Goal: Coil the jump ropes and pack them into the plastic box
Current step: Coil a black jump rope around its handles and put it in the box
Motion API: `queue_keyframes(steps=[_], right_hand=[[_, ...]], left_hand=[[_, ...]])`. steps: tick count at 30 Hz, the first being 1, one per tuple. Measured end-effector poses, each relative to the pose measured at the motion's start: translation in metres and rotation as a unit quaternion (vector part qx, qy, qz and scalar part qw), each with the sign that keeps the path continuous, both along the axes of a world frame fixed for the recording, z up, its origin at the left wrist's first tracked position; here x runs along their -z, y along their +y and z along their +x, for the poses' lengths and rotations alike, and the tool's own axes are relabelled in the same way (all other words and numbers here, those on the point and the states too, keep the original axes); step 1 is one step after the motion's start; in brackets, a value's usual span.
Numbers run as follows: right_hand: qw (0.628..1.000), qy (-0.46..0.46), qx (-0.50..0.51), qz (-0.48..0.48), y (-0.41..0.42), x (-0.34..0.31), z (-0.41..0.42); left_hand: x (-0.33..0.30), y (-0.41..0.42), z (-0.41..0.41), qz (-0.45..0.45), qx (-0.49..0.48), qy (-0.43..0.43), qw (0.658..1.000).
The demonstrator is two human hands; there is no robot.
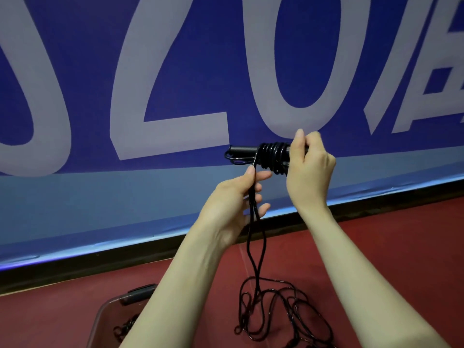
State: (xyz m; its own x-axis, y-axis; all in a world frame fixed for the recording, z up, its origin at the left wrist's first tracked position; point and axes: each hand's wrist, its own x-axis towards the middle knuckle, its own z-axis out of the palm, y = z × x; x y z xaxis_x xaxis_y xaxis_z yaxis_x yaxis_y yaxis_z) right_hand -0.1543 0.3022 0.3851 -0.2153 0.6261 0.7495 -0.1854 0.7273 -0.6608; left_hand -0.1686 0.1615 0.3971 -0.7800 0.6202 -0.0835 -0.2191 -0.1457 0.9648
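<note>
Two hands (310,169) (232,197) gripping black rope (256,247), coils around handles (244,149)

Setting: indoor sports hall or gym, most likely. Evidence: a large blue banner (175,96) with oversized pale printed characters fills the upper two thirds of the frame, of the kind hung along a court side; a lighter blue band runs beneath the lettering. Dark red smooth floor (389,247) across the lower right, resembling sports flooring. A black strip (100,268) separates banner and floor. Sports gear present: black jump rope (273,305) loose on the floor, lower centre.
</note>
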Motion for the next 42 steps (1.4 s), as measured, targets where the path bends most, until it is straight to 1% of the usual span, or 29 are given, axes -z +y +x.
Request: queue_keyframes(steps=[2, 4, 6, 7, 8, 9, 11, 12, 13, 15, 17, 19, 22, 25, 29, 31, 33, 35, 39, 42], right_hand=[[1.000, 0.004, -0.001, 0.010, 0.002, 0.001, 0.000], [1.000, 0.008, -0.003, 0.017, 0.004, 0.002, 0.000], [1.000, 0.012, -0.008, 0.017, 0.003, 0.002, 0.000], [1.000, 0.015, -0.010, 0.012, 0.002, 0.001, 0.000], [1.000, 0.016, -0.012, 0.003, 0.000, 0.001, -0.001], [1.000, 0.015, -0.015, -0.013, -0.001, 0.000, -0.002], [0.997, 0.006, -0.029, -0.065, -0.004, -0.002, -0.002], [0.995, 0.000, -0.038, -0.096, -0.005, -0.003, -0.003], [0.991, -0.004, -0.049, -0.128, -0.005, -0.004, -0.003], [0.978, -0.006, -0.079, -0.192, -0.007, -0.003, -0.006], [0.959, -0.012, -0.118, -0.257, -0.010, 0.000, -0.010], [0.932, -0.027, -0.162, -0.322, -0.007, 0.002, -0.014], [0.894, -0.049, -0.230, -0.381, -0.002, -0.001, -0.009], [0.884, -0.066, -0.257, -0.384, 0.000, -0.009, -0.002], [0.863, -0.125, -0.312, -0.376, 0.001, -0.015, 0.002], [0.852, -0.157, -0.346, -0.360, 0.004, -0.018, 0.005], [0.841, -0.188, -0.376, -0.341, 0.005, -0.020, 0.009], [0.828, -0.220, -0.402, -0.322, 0.005, -0.022, 0.013], [0.802, -0.267, -0.439, -0.305, 0.004, -0.023, 0.016], [0.796, -0.318, -0.441, -0.268, 0.002, -0.024, 0.019]], left_hand=[[-0.001, -0.002, -0.004, 0.022, 0.024, -0.052, 0.998], [-0.002, -0.004, -0.007, 0.037, 0.024, -0.095, 0.994], [-0.001, -0.006, -0.010, 0.048, 0.011, -0.111, 0.993], [0.000, -0.007, -0.011, 0.037, 0.003, -0.085, 0.996], [0.002, -0.008, -0.013, 0.008, -0.008, -0.026, 1.000], [0.004, -0.009, -0.014, -0.028, -0.024, 0.052, 0.998], [0.006, -0.011, -0.014, -0.081, -0.056, 0.200, 0.975], [0.008, -0.011, -0.014, -0.089, -0.062, 0.250, 0.962], [0.011, -0.010, -0.012, -0.089, -0.059, 0.282, 0.953], [0.015, -0.008, -0.010, -0.087, -0.043, 0.314, 0.945], [0.019, -0.004, -0.010, -0.089, -0.024, 0.316, 0.944], [0.021, -0.003, -0.012, -0.095, -0.001, 0.307, 0.947], [0.024, -0.010, -0.020, -0.100, 0.030, 0.303, 0.947], [0.028, -0.018, -0.027, -0.079, 0.028, 0.288, 0.954], [0.030, -0.019, -0.030, -0.041, 0.031, 0.237, 0.970], [0.031, -0.020, -0.030, -0.044, 0.035, 0.243, 0.968], [0.033, -0.023, -0.032, -0.081, 0.039, 0.301, 0.949], [0.035, -0.024, -0.034, -0.125, 0.046, 0.368, 0.920], [0.039, -0.027, -0.038, -0.200, 0.024, 0.462, 0.864], [0.043, -0.037, -0.042, -0.251, 0.024, 0.480, 0.840]])
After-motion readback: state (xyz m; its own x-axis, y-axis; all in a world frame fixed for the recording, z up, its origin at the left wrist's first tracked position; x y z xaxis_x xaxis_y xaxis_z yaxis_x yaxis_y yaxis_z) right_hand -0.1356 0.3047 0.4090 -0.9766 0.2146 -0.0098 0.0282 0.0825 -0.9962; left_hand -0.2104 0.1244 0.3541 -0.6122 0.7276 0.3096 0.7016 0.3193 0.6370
